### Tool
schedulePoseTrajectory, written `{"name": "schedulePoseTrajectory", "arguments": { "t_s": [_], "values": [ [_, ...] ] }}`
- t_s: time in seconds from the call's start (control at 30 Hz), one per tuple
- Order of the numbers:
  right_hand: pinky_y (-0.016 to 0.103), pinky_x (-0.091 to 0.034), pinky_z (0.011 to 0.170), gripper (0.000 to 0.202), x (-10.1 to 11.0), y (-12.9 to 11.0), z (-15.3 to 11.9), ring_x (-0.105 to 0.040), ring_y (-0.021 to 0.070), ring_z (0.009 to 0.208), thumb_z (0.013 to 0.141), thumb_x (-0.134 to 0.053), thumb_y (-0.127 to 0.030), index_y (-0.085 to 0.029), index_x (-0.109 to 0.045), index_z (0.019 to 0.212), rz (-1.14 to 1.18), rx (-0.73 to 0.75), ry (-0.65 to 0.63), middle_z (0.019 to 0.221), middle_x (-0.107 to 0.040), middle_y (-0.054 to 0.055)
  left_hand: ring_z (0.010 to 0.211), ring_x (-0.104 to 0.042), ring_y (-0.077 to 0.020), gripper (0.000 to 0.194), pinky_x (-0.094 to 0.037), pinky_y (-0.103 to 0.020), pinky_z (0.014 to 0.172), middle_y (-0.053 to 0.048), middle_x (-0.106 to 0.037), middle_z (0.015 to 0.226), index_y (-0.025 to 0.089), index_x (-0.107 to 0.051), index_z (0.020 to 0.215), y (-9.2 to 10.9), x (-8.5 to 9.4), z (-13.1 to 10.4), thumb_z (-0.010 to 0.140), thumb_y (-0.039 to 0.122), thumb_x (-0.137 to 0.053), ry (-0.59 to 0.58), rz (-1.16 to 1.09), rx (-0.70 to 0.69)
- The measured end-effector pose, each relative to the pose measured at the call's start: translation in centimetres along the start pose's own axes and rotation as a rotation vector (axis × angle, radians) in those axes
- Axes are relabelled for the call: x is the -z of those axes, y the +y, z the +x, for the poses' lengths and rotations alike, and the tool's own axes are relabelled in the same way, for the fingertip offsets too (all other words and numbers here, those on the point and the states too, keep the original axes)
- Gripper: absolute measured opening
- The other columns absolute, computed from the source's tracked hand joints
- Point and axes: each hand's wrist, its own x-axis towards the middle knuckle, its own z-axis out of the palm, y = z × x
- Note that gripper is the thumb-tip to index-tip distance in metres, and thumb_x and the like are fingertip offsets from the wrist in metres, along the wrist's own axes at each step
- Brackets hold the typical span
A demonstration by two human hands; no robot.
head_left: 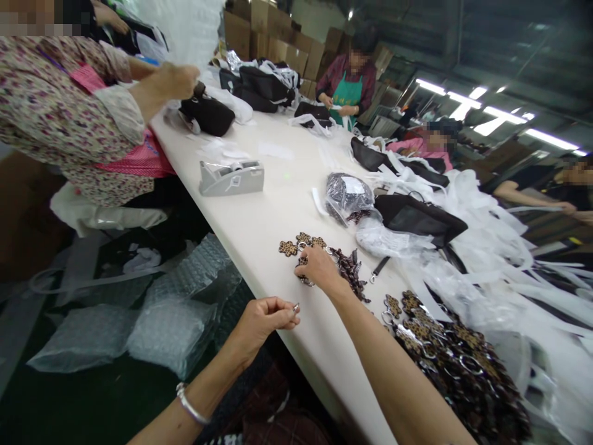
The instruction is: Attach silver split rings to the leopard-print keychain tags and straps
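Observation:
My left hand (266,320) is just off the table's near edge, thumb and fingertips pinched on a small shiny metal piece (296,307), too small to make out fully. Over the tabletop my right hand (320,269) reaches down, its fingers closed on a leopard-print flower keychain (303,262), partly hidden by them. Several more such flower charms, one of them a loose leopard-print charm (288,248), lie just beyond the fingers with metal rings. Beside the right wrist is a bunch of dark brown patterned straps (349,272).
A large pile of leopard-print keychains (456,355) covers the right side of the table (287,213). A grey tape dispenser (231,178), a plastic-wrapped bundle (348,196) and a black bag (419,217) stand farther back. Bubble-wrap pouches (173,334) lie below left. Several co-workers surround the table.

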Motion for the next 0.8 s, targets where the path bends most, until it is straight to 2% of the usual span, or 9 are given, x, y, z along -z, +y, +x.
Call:
{"name": "schedulePoseTrajectory", "arguments": {
  "t_s": [0.13,0.2,0.27,0.37,0.47,0.53,0.63,0.7,0.8],
  "values": [
    [0.032,-0.045,0.089,0.022,0.5,0.8,-1.8,-0.064,0.0199,0.095,0.079,-0.062,-0.02,-0.022,-0.073,0.098,0.218,0.045,0.032,0.098,-0.073,0.003,0.076,-0.069,-0.0189,0.03,-0.055,-0.03,0.076,-0.011,-0.076,0.087,0.01,-0.075,0.079,0.1,-0.1,-0.5,0.068,0.038,-0.081,0.04,-0.007,-0.004],
    [0.03,-0.049,0.08,0.025,1.1,1.4,-3.4,-0.065,0.0173,0.087,0.087,-0.055,-0.027,-0.021,-0.073,0.102,0.317,0.051,0.028,0.096,-0.073,0.002,0.076,-0.069,-0.0188,0.029,-0.055,-0.03,0.076,-0.011,-0.076,0.086,0.011,-0.075,0.079,0.0,-0.1,-0.7,0.069,0.038,-0.081,0.043,-0.011,-0.017],
    [0.026,-0.049,0.063,0.032,1.7,2.3,-5.5,-0.064,0.0147,0.071,0.09,-0.051,-0.036,-0.018,-0.072,0.106,0.45,0.02,-0.009,0.084,-0.072,0.003,0.075,-0.069,-0.0184,0.028,-0.055,-0.03,0.076,-0.01,-0.076,0.086,0.011,-0.076,0.079,-0.2,-0.2,-0.8,0.07,0.037,-0.08,0.029,-0.011,-0.025],
    [0.022,-0.041,0.047,0.038,2.4,3.9,-8.9,-0.057,0.0116,0.055,0.081,-0.064,-0.042,-0.016,-0.07,0.109,0.814,-0.148,-0.105,0.069,-0.067,0.0,0.075,-0.069,-0.0176,0.026,-0.054,-0.029,0.075,-0.009,-0.076,0.086,0.012,-0.075,0.078,-0.7,-0.6,-0.8,0.072,0.037,-0.079,-0.012,0.018,-0.034],
    [0.025,-0.046,0.054,0.046,2.4,5.8,-12.3,-0.063,0.0152,0.064,0.069,-0.077,-0.039,-0.015,-0.069,0.107,1.055,-0.305,-0.05,0.074,-0.068,0.002,0.074,-0.068,-0.0179,0.026,-0.053,-0.029,0.076,-0.008,-0.076,0.081,0.013,-0.075,0.079,-1.0,-1.4,-1.0,0.073,0.038,-0.077,-0.06,0.097,-0.04],
    [0.03,-0.05,0.063,0.041,2.0,7.2,-14.2,-0.065,0.0182,0.071,0.069,-0.076,-0.037,-0.015,-0.07,0.103,0.98,-0.343,0.077,0.079,-0.07,0.004,0.073,-0.068,-0.0177,0.024,-0.052,-0.028,0.075,-0.007,-0.076,0.078,0.013,-0.076,0.08,-1.3,-2.1,-1.1,0.073,0.036,-0.077,-0.082,0.156,-0.032],
    [0.037,-0.052,0.078,0.027,1.4,9.2,-16.9,-0.066,0.0209,0.08,0.075,-0.067,-0.031,-0.017,-0.072,0.098,0.654,-0.295,0.228,0.089,-0.072,0.006,0.071,-0.067,-0.0168,0.019,-0.05,-0.027,0.073,-0.006,-0.076,0.077,0.014,-0.076,0.08,-1.9,-3.1,-1.4,0.069,0.03,-0.078,-0.102,0.215,-0.01],
    [0.041,-0.049,0.088,0.022,1.4,10.3,-18.4,-0.065,0.0225,0.089,0.078,-0.061,-0.027,-0.02,-0.073,0.095,0.443,-0.215,0.252,0.095,-0.071,0.006,0.071,-0.066,-0.0164,0.017,-0.049,-0.026,0.073,-0.005,-0.075,0.076,0.014,-0.076,0.079,-2.3,-3.6,-1.6,0.068,0.027,-0.078,-0.124,0.244,0.006],
    [0.04,-0.048,0.092,0.022,2.0,11.2,-20.0,-0.064,0.0229,0.095,0.084,-0.056,-0.024,-0.022,-0.074,0.097,0.264,-0.116,0.176,0.099,-0.069,0.006,0.072,-0.065,-0.0165,0.016,-0.048,-0.026,0.072,-0.004,-0.075,0.076,0.015,-0.076,0.08,-2.8,-4.3,-1.8,0.068,0.027,-0.076,-0.169,0.303,0.016]
  ]
}}
